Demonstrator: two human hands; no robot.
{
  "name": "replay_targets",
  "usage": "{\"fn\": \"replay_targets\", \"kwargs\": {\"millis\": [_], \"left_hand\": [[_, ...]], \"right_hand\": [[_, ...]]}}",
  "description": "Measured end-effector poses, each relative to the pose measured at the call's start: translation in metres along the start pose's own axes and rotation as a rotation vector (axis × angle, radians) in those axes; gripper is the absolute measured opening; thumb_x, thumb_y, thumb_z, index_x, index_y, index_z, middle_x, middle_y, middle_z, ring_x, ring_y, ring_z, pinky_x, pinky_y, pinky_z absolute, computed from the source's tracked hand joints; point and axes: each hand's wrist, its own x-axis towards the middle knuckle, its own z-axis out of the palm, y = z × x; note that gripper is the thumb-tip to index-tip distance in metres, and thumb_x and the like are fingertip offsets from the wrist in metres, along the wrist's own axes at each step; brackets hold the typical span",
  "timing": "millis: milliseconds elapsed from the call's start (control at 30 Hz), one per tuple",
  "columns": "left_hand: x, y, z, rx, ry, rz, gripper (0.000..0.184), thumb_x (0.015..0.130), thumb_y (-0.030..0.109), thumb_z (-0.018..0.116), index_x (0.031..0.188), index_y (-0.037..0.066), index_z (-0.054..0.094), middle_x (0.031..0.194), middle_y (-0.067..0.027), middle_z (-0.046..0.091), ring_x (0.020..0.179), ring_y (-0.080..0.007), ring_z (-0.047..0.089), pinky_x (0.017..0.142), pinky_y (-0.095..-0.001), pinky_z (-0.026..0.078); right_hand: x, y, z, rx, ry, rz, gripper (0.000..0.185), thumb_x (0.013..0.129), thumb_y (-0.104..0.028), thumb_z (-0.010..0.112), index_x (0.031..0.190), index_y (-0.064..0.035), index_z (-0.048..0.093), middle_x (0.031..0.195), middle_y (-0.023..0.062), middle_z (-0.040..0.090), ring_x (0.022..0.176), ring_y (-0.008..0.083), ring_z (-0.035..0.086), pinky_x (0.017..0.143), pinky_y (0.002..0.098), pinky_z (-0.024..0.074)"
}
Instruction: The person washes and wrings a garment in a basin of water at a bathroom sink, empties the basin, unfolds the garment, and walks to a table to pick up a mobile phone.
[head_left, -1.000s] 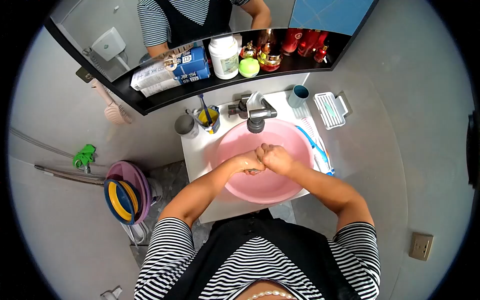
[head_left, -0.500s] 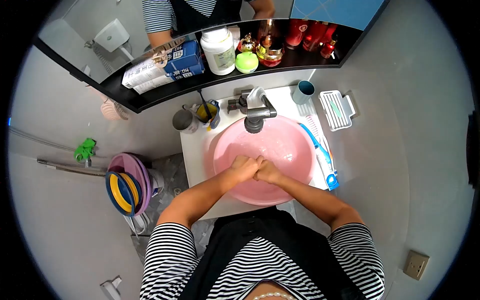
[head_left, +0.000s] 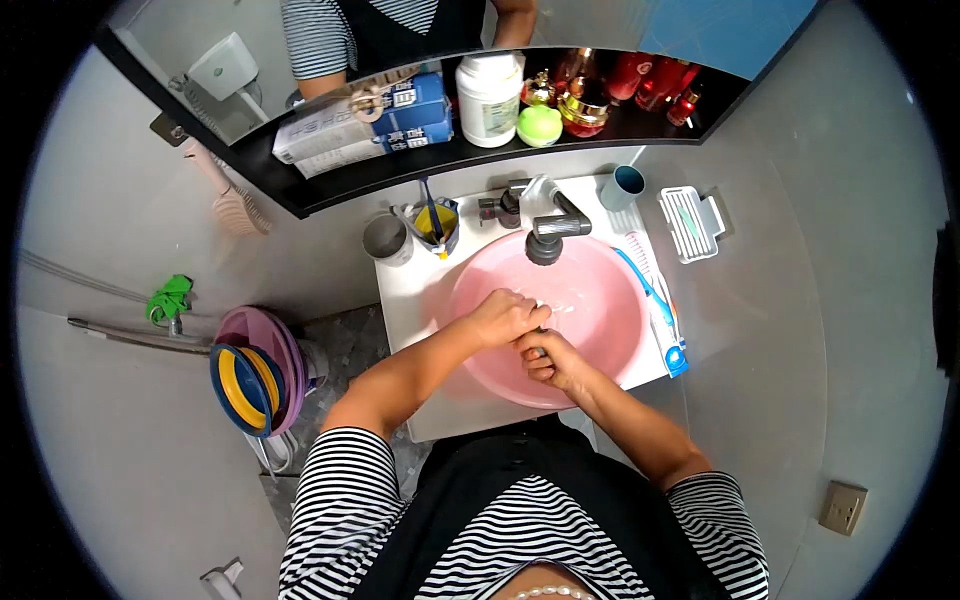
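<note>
Water (head_left: 570,302) is seen glinting in a pink basin (head_left: 615,320) set on a white counter (head_left: 408,320), above which the left hand (head_left: 508,318) and the right hand (head_left: 553,358) are held close together, presumably so that any drips are caught. A small dark item (head_left: 540,331), too little exposed to be identified, is pinched between them over the basin's near half. The right fingers are clenched around it; the left fingers are bent downward, knuckles up, and whether it is gripped by them too cannot be told. The black faucet (head_left: 545,238) is positioned over the far rim, apparently so that the basin can be filled where it stands. To the left, a toothbrush (head_left: 432,208) is stood upright in a yellow-lined cup (head_left: 450,240), beside a grey cup (head_left: 387,240) whose contents cannot be made out. A teal cup (head_left: 622,188) is placed at the back right corner, near a wall-mounted soap dish (head_left: 705,240) in which a pale green sliver (head_left: 688,221) is held, its slats likely meant for draining. On the shelf (head_left: 420,157) overhead, a white bottle (head_left: 489,105) and blue-and-white boxes (head_left: 415,120) are lined up, seemingly kept clear of splashes.
</note>
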Motion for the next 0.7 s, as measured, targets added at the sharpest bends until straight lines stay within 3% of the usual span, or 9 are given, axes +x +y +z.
{"fn": "replay_targets", "kwargs": {"millis": [100, 133, 167, 233, 367, 467, 500, 667, 700], "left_hand": [[-0.011, -0.001, -0.011, -0.006, 0.108, -0.116, 0.016, 0.069, 0.012, 0.056, 0.083, 0.008, 0.051, 0.074, -0.0090, 0.060, 0.066, -0.0223, 0.062, 0.053, -0.0338, 0.047], [-0.017, -0.001, -0.014, -0.016, 0.174, -0.178, 0.018, 0.068, 0.010, 0.057, 0.085, 0.008, 0.052, 0.077, -0.0093, 0.060, 0.069, -0.0235, 0.062, 0.055, -0.0349, 0.048], [-0.023, -0.001, -0.018, -0.016, 0.179, -0.176, 0.018, 0.068, 0.010, 0.057, 0.085, 0.008, 0.052, 0.077, -0.0093, 0.060, 0.069, -0.0235, 0.062, 0.055, -0.0349, 0.048], [-0.038, -0.003, -0.024, -0.159, 0.174, -0.402, 0.026, 0.063, 0.006, 0.061, 0.088, 0.008, 0.053, 0.078, -0.0102, 0.060, 0.072, -0.0277, 0.061, 0.059, -0.0382, 0.048], [-0.076, -0.004, -0.037, -0.196, 0.157, -0.641, 0.030, 0.063, 0.004, 0.064, 0.091, 0.007, 0.054, 0.080, -0.0131, 0.062, 0.072, -0.0317, 0.061, 0.063, -0.0405, 0.049], [-0.096, 0.000, -0.041, -0.311, 0.225, -0.659, 0.027, 0.065, 0.007, 0.066, 0.089, 0.008, 0.055, 0.075, -0.0144, 0.062, 0.071, -0.0336, 0.061, 0.062, -0.0417, 0.048], [-0.102, -0.003, -0.043, -0.307, 0.232, -0.645, 0.027, 0.065, 0.007, 0.066, 0.089, 0.008, 0.055, 0.075, -0.0144, 0.062, 0.071, -0.0336, 0.061, 0.062, -0.0417, 0.048], [-0.143, 0.008, -0.051, -0.424, 0.328, -0.718, 0.023, 0.065, 0.009, 0.069, 0.085, 0.008, 0.057, 0.071, -0.0161, 0.061, 0.071, -0.0369, 0.060, 0.061, -0.0444, 0.047], [-0.151, 0.010, -0.054, -0.430, 0.318, -0.707, 0.023, 0.065, 0.009, 0.069, 0.085, 0.008, 0.057, 0.071, -0.0161, 0.061, 0.071, -0.0369, 0.060, 0.061, -0.0444, 0.047]], "right_hand": [[-0.013, 0.000, 0.026, -0.001, 0.026, -0.108, 0.014, 0.072, -0.006, 0.064, 0.077, -0.0060, 0.050, 0.055, -0.0026, 0.039, 0.039, 0.0042, 0.028, 0.034, 0.0200, 0.0167], [-0.012, 0.000, 0.026, -0.266, 0.082, -0.246, 0.017, 0.075, -0.009, 0.065, 0.084, -0.0039, 0.051, 0.057, -0.0012, 0.044, 0.040, 0.0055, 0.034, 0.034, 0.0196, 0.0274], [-0.016, -0.008, 0.032, -0.552, 0.180, -0.319, 0.027, 0.075, -0.009, 0.065, 0.097, -0.0003, 0.051, 0.073, 0.0050, 0.054, 0.052, 0.0100, 0.051, 0.045, 0.0221, 0.0434], [-0.023, -0.005, 0.037, -0.785, 0.255, -0.611, 0.042, 0.077, -0.010, 0.064, 0.112, 0.0037, 0.047, 0.092, 0.0144, 0.058, 0.081, 0.0184, 0.059, 0.068, 0.0296, 0.0512], [-0.040, -0.013, 0.034, -0.876, 0.235, -0.698, 0.047, 0.080, -0.012, 0.061, 0.120, 0.0037, 0.044, 0.112, 0.0185, 0.054, 0.102, 0.0229, 0.055, 0.083, 0.0334, 0.0468], [-0.045, -0.009, 0.037, -0.377, -0.111, -0.797, 0.050, 0.084, -0.026, 0.057, 0.125, -0.0011, 0.043, 0.116, 0.0187, 0.053, 0.108, 0.0299, 0.052, 0.094, 0.0384, 0.0411], [-0.036, -0.003, 0.033, -0.380, -0.110, -0.813, 0.050, 0.084, -0.026, 0.057, 0.125, -0.0011, 0.043, 0.116, 0.0187, 0.053, 0.108, 0.0299, 0.052, 0.094, 0.0384, 0.0411], [-0.016, 0.033, 0.008, -1.468, 0.549, -0.439, 0.045, 0.087, -0.028, 0.052, 0.124, -0.0027, 0.045, 0.112, 0.0167, 0.058, 0.102, 0.0305, 0.057, 0.092, 0.0398, 0.0432], [-0.028, 0.039, 0.020, -1.456, 0.560, -0.436, 0.045, 0.087, -0.028, 0.052, 0.124, -0.0027, 0.045, 0.112, 0.0167, 0.058, 0.102, 0.0305, 0.057, 0.092, 0.0398, 0.0432]]}}
